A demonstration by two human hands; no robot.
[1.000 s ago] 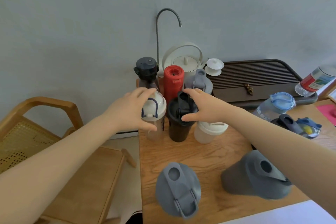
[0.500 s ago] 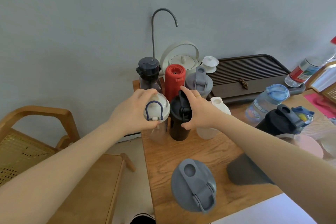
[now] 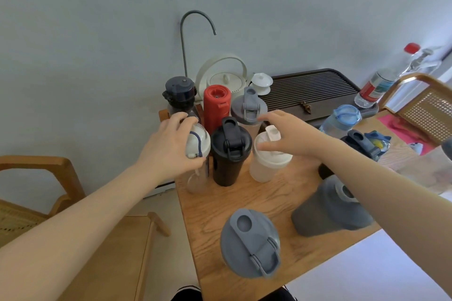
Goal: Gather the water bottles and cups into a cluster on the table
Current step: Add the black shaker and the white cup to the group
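Head view: a person's left hand (image 3: 168, 148) clasps the lid of a clear bottle (image 3: 197, 154) near the left edge of a wooden table (image 3: 244, 203). At its 3 o'clock stands a black shaker (image 3: 230, 154), then a white cup (image 3: 267, 161), over which the right hand (image 3: 287, 135) hovers, fingers spread, gripping nothing. At 12 o'clock stands a red bottle (image 3: 217, 105).

Lid of clear bottle (image 3: 198, 154) half covered by left hand (image 3: 171, 146); white shaker cup (image 3: 267, 164) partly behind right hand (image 3: 288, 137); dark grey bottle (image 3: 327, 208) crossed by forearm; black-lidded bottle (image 3: 359, 142) mostly hidden; right edge blurred, contents unreadable
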